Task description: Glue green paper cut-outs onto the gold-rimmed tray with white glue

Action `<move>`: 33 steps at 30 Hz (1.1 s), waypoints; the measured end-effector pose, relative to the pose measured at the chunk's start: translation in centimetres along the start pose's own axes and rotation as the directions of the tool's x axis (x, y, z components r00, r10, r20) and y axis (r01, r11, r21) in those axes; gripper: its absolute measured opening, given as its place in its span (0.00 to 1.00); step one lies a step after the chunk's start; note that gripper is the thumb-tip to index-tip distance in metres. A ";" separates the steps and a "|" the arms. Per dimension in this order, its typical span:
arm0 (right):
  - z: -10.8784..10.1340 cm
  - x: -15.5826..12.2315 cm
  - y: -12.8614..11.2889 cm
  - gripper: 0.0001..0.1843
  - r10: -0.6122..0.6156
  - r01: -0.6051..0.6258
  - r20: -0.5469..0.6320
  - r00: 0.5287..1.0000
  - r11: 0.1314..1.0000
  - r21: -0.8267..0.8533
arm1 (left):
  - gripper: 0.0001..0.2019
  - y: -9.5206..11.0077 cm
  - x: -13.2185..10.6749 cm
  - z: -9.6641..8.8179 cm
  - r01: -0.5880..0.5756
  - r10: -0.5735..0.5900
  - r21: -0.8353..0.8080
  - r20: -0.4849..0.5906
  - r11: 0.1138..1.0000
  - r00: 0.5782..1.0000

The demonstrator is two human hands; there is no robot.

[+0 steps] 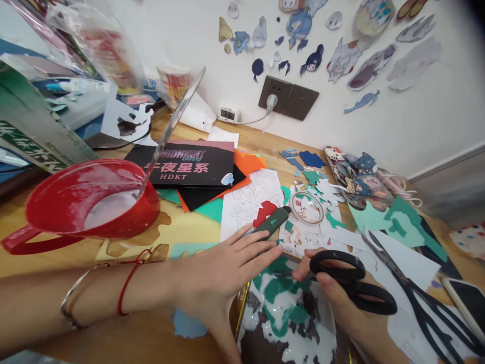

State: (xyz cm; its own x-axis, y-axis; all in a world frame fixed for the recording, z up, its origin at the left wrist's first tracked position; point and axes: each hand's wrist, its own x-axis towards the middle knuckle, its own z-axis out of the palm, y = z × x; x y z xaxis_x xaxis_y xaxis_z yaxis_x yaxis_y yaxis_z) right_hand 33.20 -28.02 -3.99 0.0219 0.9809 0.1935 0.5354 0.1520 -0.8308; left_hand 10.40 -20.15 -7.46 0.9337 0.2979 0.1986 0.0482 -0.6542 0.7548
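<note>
My left hand [227, 273] is spread open, palm down, at the left edge of a dark, gold-rimmed board [242, 309]. Its fingertips reach near a dark green tube [271, 223]. My right hand [341, 303] is closed on a pair of small scissors [350, 288] with black handles. Their blades point left over the board, partly hidden by the fingers. On the board lies a wet-looking green cut-out [280, 326], with white liquid [299, 351] spread in patches over and around it.
A red cup [147, 212] with white residue and a stick stands at left. Behind lie a black box [189, 172], paper scraps and a tape roll [307, 207]. Large scissors [407, 285] and a phone [468, 303] lie at right. A wall socket [288, 96] is behind.
</note>
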 end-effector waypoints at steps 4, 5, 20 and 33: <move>0.0 0.3 0.0 0.10 -0.049 0.052 -0.095 0.994 0.998 0.027 | 0.64 0.0 0.0 0.0 0.005 -0.005 0.017 0.002 1.000 1.000; -0.1 0.4 0.1 0.08 -0.087 0.094 -0.128 0.988 0.994 0.055 | 0.64 0.0 0.0 0.0 0.005 -0.005 0.018 0.007 1.000 1.000; 0.5 0.7 -0.4 0.11 0.032 0.019 -0.329 0.944 0.988 0.151 | 0.68 0.7 0.3 -0.2 0.056 -0.059 0.073 0.036 0.996 0.998; -1.6 1.1 0.7 0.22 -0.464 0.493 0.169 0.870 0.838 -0.236 | 0.66 0.6 0.4 0.0 0.029 -0.030 0.099 0.008 0.995 1.000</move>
State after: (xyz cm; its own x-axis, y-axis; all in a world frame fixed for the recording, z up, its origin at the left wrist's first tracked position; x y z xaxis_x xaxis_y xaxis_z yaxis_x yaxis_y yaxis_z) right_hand 34.94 -27.03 -3.47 -0.3717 0.8030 0.4658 0.6586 0.5818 -0.4772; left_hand 10.78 -20.39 -6.94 0.9347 0.3120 0.1705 0.1105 -0.7107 0.6947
